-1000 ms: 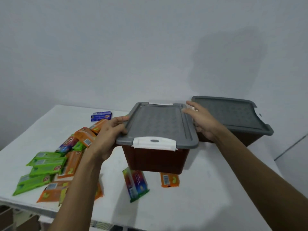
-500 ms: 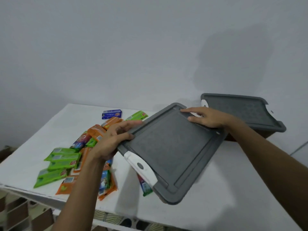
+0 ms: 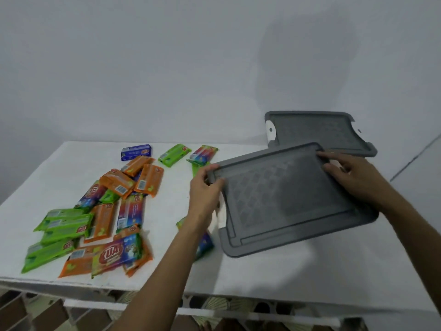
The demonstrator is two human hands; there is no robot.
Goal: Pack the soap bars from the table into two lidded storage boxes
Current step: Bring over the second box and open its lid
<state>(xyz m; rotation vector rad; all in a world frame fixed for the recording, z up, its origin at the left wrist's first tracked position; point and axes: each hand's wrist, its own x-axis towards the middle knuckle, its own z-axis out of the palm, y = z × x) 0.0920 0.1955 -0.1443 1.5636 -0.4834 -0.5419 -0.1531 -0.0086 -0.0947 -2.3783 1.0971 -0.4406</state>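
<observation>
White surface (image 3: 286,278) by a pale wall (image 3: 143,68), soap bars (image 3: 107,211) near its left edge. My left hand (image 3: 205,187) and right hand (image 3: 353,180) grip a lid (image 3: 286,199).

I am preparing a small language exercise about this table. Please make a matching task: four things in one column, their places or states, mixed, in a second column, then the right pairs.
Things
1. nearer grey lid
2. farther grey lid
3. blue soap bar
4. stacked green soap bars

Places or states
A. by the left front edge of the table
B. at the back right, no hand on it
C. held by the left hand and right hand
D. just behind the orange soap bars

Pairs: 1-C, 2-B, 3-D, 4-A
</observation>
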